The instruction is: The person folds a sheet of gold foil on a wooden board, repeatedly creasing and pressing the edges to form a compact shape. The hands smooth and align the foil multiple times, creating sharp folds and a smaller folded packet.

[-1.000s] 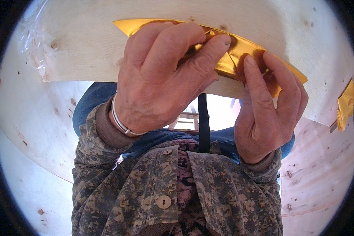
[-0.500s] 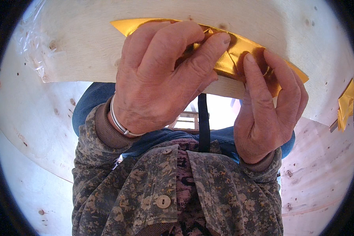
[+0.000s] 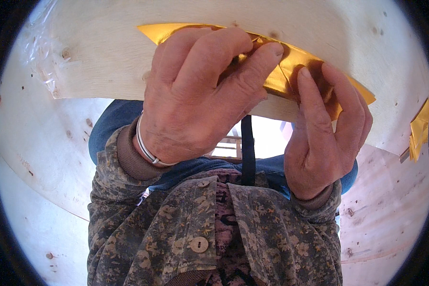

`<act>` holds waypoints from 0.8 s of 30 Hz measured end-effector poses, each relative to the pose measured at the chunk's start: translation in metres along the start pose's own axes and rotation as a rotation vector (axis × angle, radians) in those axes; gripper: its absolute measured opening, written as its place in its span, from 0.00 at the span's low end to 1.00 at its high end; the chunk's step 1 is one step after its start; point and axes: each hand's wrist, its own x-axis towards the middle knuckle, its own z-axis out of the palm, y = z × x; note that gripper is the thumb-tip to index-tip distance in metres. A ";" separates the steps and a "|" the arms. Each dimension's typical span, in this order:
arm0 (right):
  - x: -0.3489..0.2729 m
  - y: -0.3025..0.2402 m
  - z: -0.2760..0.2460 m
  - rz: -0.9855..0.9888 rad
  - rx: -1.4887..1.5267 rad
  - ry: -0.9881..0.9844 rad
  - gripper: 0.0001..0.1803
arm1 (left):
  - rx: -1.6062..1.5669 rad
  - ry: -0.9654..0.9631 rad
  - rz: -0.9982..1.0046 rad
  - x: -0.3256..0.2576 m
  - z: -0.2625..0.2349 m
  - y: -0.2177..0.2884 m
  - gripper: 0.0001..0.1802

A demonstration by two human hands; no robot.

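A folded sheet of shiny gold foil paper (image 3: 284, 71) lies near the front edge of the wooden board (image 3: 105, 62), its pointed ends reaching out left and right. Over its left half, my left hand (image 3: 195, 95) is curled, thumb and forefinger pressing the foil near the middle crease; a silver bracelet circles that wrist. My right hand (image 3: 331, 128) grips the right half, with thumb and fingers bent against the foil. The foil beneath my left palm is hidden.
More folded gold foil pieces (image 3: 419, 128) sit at the far right edge of the board. Crumpled clear plastic (image 3: 40, 57) lies at the upper left. A dark strap (image 3: 248, 148) hangs in front of my lap.
My left hand has shifted very slightly to the right along with the view. Both hands keep their hold on the foil paper.
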 end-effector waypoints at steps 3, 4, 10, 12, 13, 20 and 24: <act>0.000 -0.001 -0.002 0.007 -0.016 -0.018 0.13 | -0.018 0.000 -0.006 0.000 -0.001 0.001 0.28; 0.000 -0.001 -0.002 0.006 -0.017 -0.018 0.13 | -0.027 -0.001 -0.010 0.001 -0.001 0.001 0.28; -0.001 -0.001 0.000 0.027 0.018 0.004 0.14 | -0.038 -0.031 -0.032 0.002 -0.004 0.003 0.30; -0.001 -0.001 -0.001 0.026 0.004 -0.002 0.14 | -0.032 -0.048 -0.036 0.002 -0.005 0.003 0.30; -0.001 0.000 -0.002 0.021 -0.006 -0.008 0.14 | -0.024 -0.055 -0.038 0.002 -0.005 0.004 0.30; -0.001 0.002 -0.001 -0.009 -0.032 -0.001 0.14 | -0.004 -0.051 -0.028 0.001 -0.004 0.003 0.29; -0.001 0.001 -0.002 0.003 -0.027 -0.013 0.14 | -0.010 -0.042 -0.029 0.001 -0.004 0.003 0.29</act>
